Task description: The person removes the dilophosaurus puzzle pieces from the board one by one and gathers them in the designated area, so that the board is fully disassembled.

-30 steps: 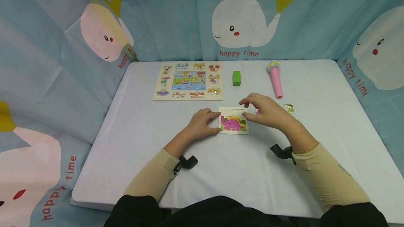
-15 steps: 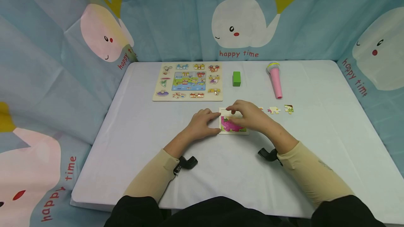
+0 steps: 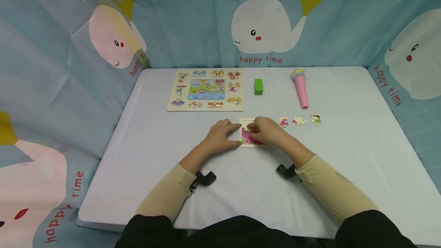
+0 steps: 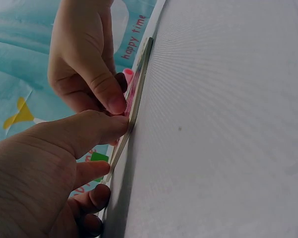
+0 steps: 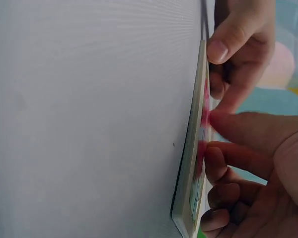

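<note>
A small square wooden jigsaw puzzle (image 3: 244,136) with a pink dinosaur picture lies in front of the person, its top strip bare of pieces. My left hand (image 3: 220,135) rests at its left side, thumb and forefinger straight and spread, touching the frame near two corners. Over the picture, my right hand (image 3: 270,131) has thumb and forefinger curled down, pinching a puzzle piece; in the right wrist view the fingertips (image 5: 223,123) are on the puzzle surface. Which piece it is stays hidden under the fingers. Several fingers of the right hand are tucked in.
Three loose jigsaw pieces, among them a pink one (image 3: 283,121), lie in a row right of the puzzle. Farther back are a large wooden peg puzzle board (image 3: 204,106), a green block (image 3: 258,87) and a pink toy microphone (image 3: 301,91). Whale-printed curtains surround the table.
My right hand has moved left from beside the loose pieces onto the puzzle, its fingers going from spread to curled. The loose pieces are now uncovered. The left hand has stayed put.
</note>
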### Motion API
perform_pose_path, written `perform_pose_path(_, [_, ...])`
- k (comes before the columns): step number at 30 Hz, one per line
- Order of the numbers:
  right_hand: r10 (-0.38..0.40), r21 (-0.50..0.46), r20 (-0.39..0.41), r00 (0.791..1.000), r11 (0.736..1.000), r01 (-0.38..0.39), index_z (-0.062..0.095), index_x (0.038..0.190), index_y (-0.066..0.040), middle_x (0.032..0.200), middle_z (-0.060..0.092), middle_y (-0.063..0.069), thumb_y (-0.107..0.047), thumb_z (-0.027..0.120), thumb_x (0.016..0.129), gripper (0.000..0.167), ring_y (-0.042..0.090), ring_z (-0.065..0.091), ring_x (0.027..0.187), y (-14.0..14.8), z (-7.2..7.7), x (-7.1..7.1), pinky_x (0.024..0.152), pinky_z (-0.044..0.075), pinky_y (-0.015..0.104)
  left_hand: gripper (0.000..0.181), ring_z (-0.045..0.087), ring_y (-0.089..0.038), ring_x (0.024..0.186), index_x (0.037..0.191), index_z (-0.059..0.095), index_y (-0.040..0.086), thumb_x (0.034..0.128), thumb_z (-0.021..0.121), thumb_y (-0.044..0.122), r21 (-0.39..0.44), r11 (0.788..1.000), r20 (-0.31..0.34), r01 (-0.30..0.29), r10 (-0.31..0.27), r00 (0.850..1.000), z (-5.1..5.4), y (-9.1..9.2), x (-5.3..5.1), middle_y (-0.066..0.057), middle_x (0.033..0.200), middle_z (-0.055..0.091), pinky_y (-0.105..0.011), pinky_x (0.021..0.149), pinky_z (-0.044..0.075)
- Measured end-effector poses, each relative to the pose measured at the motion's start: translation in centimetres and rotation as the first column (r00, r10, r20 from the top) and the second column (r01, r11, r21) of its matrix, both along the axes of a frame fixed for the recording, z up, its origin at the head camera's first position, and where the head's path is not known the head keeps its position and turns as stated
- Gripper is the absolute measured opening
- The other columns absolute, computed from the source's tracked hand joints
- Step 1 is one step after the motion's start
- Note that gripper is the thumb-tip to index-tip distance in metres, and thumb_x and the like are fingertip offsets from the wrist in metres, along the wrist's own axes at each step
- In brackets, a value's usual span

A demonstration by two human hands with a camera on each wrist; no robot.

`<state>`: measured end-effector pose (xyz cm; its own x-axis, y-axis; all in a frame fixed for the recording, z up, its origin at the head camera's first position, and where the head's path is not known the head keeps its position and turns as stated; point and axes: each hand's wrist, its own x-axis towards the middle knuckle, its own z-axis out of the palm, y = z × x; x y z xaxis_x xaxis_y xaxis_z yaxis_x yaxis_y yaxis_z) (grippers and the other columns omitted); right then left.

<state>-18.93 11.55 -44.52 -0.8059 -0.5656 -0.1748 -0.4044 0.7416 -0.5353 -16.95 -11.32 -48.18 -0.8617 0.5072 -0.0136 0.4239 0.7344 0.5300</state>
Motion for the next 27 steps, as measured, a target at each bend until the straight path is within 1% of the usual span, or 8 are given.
perform_pose_path(3, [-0.04,-0.005,0.015,0.999,0.999,0.04,0.073,0.123,0.004,0.095,0.067,0.007,-0.012,0.076,0.093,0.034,0.02,0.056,0.083,-0.02,-0.06,0.18,0.077,0.049,0.036,0.067,0.047,-0.017,0.095,0.147,0.059,0.018,0.0873,0.078,0.043,-0.007,1.0,-0.001,0.0,0.0,1.0,-0.07,0.05,0.02,0.001,0.108,0.056,-0.038,0.085,0.039])
perform_pose_path(5, [-0.059,-0.011,0.013,0.998,0.998,0.06,0.074,0.121,0.003,0.1,0.07,0.008,-0.011,0.076,0.093,0.032,0.021,0.06,0.088,-0.05,-0.06,0.25,0.084,0.051,0.039,0.067,0.047,-0.017,0.095,0.147,0.059,0.018,0.0874,0.078,0.043,-0.009,1.0,0.003,-0.004,0.004,1.0,-0.04,0.06,0.04,0.001,0.108,0.055,-0.038,0.085,0.039])
perform_pose_path(7, [-0.073,-0.019,0.008,0.997,0.997,0.073,0.075,0.119,0.002,0.1,0.071,0.008,-0.011,0.077,0.092,0.03,0.022,0.062,0.091,-0.11,-0.06,0.28,0.086,0.052,0.04,0.067,0.047,-0.017,0.095,0.147,0.059,0.018,0.0871,0.079,0.043,-0.01,1.0,0.006,-0.005,0.005,1.0,0.01,0.06,0.04,0.001,0.107,0.055,-0.038,0.085,0.039])
perform_pose_path(9, [-0.084,-0.025,-0.002,0.996,0.996,0.084,0.075,0.117,0.001,0.098,0.07,0.007,-0.01,0.077,0.092,0.028,0.022,0.062,0.091,-0.17,-0.06,0.28,0.086,0.052,0.041,0.067,0.047,-0.017,0.096,0.146,0.06,0.018,0.0869,0.079,0.043,-0.008,1.0,0.006,-0.004,0.004,1.0,0.06,0.06,0.04,0.001,0.107,0.055,-0.038,0.086,0.039])
perform_pose_path(13, [-0.091,-0.025,-0.023,0.996,0.996,0.09,0.074,0.112,-0.002,0.09,0.067,0.005,-0.01,0.079,0.09,0.024,0.022,0.061,0.086,-0.3,-0.02,0.31,0.081,0.051,0.039,0.067,0.048,-0.018,0.098,0.146,0.06,0.017,0.0865,0.079,0.043,-0.007,1.0,-0.005,0.0,0.0,1.0,-0.02,0.04,0.01,0.001,0.108,0.056,-0.038,0.085,0.039])
perform_pose_path(20, [-0.115,-0.017,-0.035,0.993,0.993,0.114,0.073,0.111,-0.003,0.09,0.067,0.005,-0.009,0.079,0.089,0.023,0.022,0.062,0.086,-0.53,-0.05,0.44,0.083,0.052,0.04,0.068,0.047,-0.017,0.096,0.146,0.06,0.018,0.0866,0.079,0.044,-0.002,1.0,0.002,-0.003,0.003,1.0,-0.13,0.05,-0.05,0.002,0.107,0.056,-0.038,0.085,0.039])
perform_pose_path(27, [-0.12,-0.014,-0.042,0.992,0.993,0.119,0.074,0.111,-0.001,0.088,0.067,0.004,-0.009,0.08,0.088,0.025,0.021,0.061,0.085,-0.69,0.0,0.4,0.082,0.051,0.039,0.067,0.045,-0.017,0.093,0.147,0.059,0.018,0.0873,0.079,0.043,0.002,1.0,0.012,-0.008,0.008,1.0,-0.04,0.02,0.02,0.002,0.105,0.054,-0.037,0.083,0.038])
